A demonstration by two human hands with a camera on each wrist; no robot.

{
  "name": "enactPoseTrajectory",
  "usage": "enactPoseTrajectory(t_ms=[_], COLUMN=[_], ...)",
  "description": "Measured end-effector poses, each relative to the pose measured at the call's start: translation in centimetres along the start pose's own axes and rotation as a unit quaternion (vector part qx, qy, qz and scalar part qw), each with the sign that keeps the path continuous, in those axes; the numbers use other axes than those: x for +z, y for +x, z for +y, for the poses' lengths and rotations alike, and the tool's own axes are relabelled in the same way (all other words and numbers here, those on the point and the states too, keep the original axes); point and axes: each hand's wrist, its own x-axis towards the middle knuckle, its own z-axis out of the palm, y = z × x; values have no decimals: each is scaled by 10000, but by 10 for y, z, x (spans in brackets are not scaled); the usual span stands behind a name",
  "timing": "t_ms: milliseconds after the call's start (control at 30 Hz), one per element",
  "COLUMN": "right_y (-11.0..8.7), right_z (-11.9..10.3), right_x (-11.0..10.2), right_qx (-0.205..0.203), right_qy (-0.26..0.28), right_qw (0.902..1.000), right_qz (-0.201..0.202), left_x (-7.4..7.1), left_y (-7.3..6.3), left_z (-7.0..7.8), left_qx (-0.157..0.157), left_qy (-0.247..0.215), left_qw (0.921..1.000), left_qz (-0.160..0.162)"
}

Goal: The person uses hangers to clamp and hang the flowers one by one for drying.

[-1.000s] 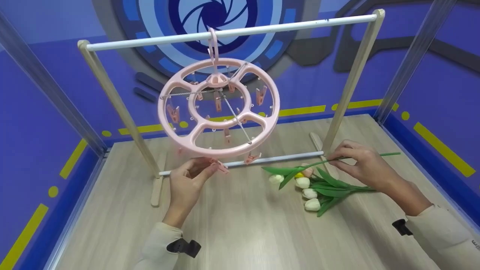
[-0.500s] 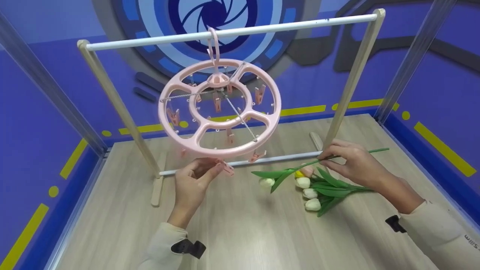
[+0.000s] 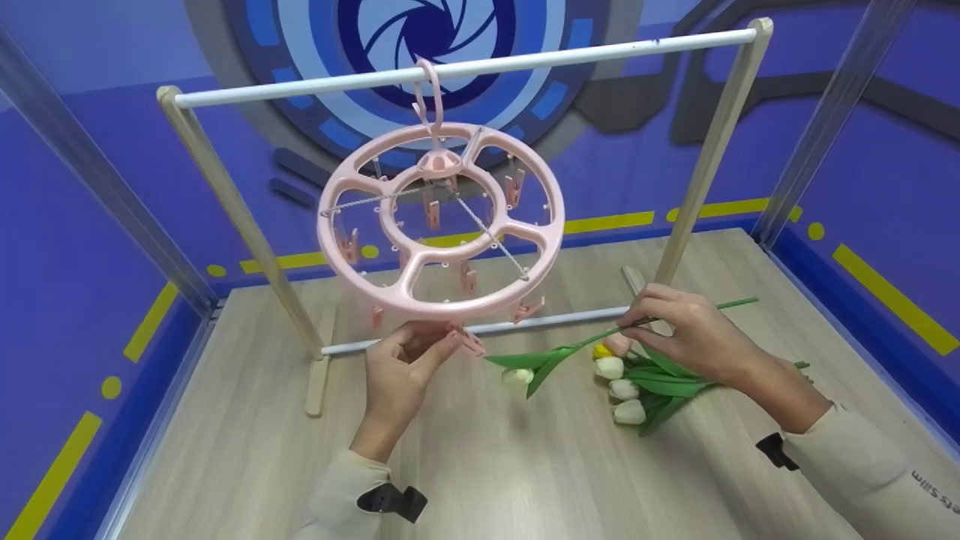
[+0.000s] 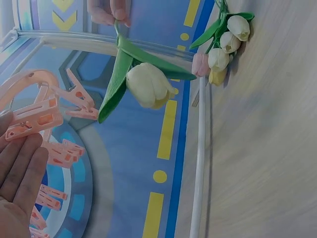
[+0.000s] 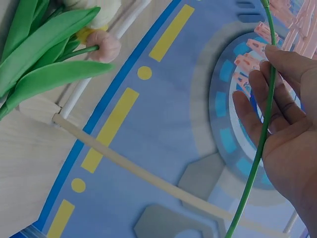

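Note:
A pink round clip hanger (image 3: 439,162) hangs by its hook from the upper white rod, with several clothespins dangling from it. At its front rim my left hand (image 3: 399,379) pinches a pink clothespin (image 3: 471,343) between thumb and fingers. My right hand (image 3: 686,326) holds a single white tulip (image 3: 517,377) by its green stem (image 5: 267,114), thumb against fingers. The tulip points left, its bloom hanging low and its leaf tip close to the clothespin. In the left wrist view, the white bloom (image 4: 148,85) and leaves face the camera, apart from the pinched clothespin (image 4: 37,119).
Beneath my right forearm lies a bunch of tulips (image 3: 628,412), mostly white, with a pink and a yellow bloom. Wooden posts (image 3: 709,161) carry the upper white rod (image 3: 592,55); a lower white rod (image 3: 551,320) runs near the table (image 3: 495,465).
My right hand has carried the tulip leftward, bringing it nearer the clothespin. My left hand has moved slightly right with the clothespin, and the hanger has turned a little.

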Motion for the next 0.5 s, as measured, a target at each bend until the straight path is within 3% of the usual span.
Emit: enactPoseTrajectory(t_ms=[500], right_y=[18], right_z=[-14], right_x=[9], right_qx=[-440], right_qy=[157], right_qw=[9989], right_qz=[79], left_x=[13], left_y=[2], left_z=[4], left_qx=[175], left_qy=[-112], left_qw=[9997], left_qz=[-89])
